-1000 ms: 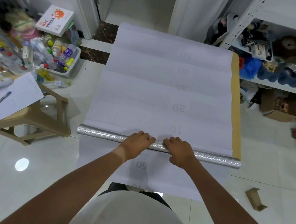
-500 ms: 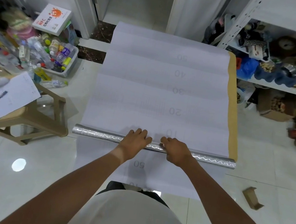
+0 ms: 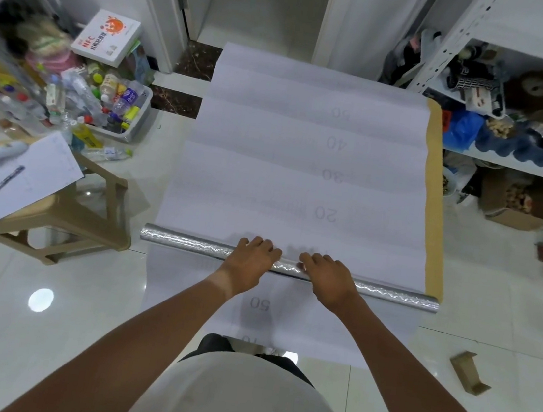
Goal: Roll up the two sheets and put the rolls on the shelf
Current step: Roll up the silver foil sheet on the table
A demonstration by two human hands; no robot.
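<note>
A white sheet (image 3: 301, 175) printed with faint numbers lies flat on the floor, running away from me. Its near end is wound into a silver roll (image 3: 189, 245) lying across it. My left hand (image 3: 251, 260) and my right hand (image 3: 328, 277) sit side by side on the roll's middle, fingers curled over its top. A second white sheet (image 3: 282, 324) marked 50 shows beneath, between the roll and my body. A tan strip (image 3: 434, 227) runs along the right edge. The white metal shelf (image 3: 517, 165) stands at the right.
A tan plastic stool (image 3: 65, 216) with a paper and a pen (image 3: 8, 176) stands at the left. Behind it sits a bin of bottles (image 3: 136, 119). The shelf holds clutter, with boxes below it. A cardboard scrap (image 3: 469, 372) lies on the tiles at the right.
The roll has travelled a little farther along the sheet under both hands, and the printed 10 that showed just beyond it is now covered.
</note>
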